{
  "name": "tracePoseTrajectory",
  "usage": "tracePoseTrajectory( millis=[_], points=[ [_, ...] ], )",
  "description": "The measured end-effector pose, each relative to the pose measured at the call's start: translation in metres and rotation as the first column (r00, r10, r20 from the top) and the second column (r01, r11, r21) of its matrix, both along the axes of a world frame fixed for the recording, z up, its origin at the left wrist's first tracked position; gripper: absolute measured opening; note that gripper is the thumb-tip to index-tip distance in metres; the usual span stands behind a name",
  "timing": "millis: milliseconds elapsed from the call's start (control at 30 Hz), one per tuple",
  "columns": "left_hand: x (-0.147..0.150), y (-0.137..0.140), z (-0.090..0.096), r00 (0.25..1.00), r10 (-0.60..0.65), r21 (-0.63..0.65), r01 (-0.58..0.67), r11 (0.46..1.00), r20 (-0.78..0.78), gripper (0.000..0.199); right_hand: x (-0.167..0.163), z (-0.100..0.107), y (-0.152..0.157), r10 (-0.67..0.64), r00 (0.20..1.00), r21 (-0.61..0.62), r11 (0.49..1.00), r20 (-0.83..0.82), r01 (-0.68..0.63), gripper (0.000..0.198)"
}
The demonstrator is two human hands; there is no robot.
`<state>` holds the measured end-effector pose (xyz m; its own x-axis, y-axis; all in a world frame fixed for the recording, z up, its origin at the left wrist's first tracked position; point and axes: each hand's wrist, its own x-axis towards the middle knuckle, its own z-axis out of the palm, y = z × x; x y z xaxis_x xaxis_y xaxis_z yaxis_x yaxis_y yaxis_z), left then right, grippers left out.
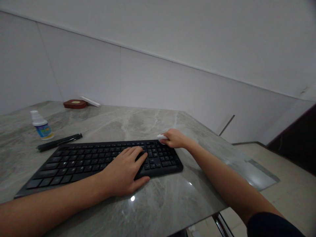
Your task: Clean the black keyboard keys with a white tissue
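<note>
A black keyboard (81,161) lies at a slant across the grey marbled table. My left hand (125,171) rests on its middle-right keys, fingers spread and thumb reaching past the front edge onto the table. At the keyboard's far right corner is my right hand (174,138), closed on a small white piece that looks like a tissue or wipe (161,137). That white piece touches or sits just over the top edge near the number keys. Part of it is hidden in my fingers.
Left of the keyboard stands a small spray bottle (42,126) with a blue label. Between them lies a black pen-like object (60,142). By the wall are a reddish-brown case (75,104) and a flat white item (91,101). The table's edge (204,218) runs along the near right.
</note>
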<state>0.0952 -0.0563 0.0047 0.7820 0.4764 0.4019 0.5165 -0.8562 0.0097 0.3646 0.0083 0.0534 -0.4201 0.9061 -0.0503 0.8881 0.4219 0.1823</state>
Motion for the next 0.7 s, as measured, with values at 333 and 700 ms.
tracePoseTrajectory(
  millis=[333, 700],
  points=[
    [0.0010, 0.0001, 0.0007, 1.000, 0.000, 0.001, 0.000, 1.000, -0.016, 0.062, 0.0020, -0.0007, 0.0027, -0.011, 0.999, -0.041, 0.999, -0.048, 0.009, 0.034],
    [0.0001, -0.0001, 0.0016, 0.999, 0.006, 0.006, -0.006, 1.000, -0.033, 0.061, 0.0018, -0.0062, 0.0029, -0.002, 0.998, 0.008, 1.000, -0.059, 0.002, 0.034]
  ],
)
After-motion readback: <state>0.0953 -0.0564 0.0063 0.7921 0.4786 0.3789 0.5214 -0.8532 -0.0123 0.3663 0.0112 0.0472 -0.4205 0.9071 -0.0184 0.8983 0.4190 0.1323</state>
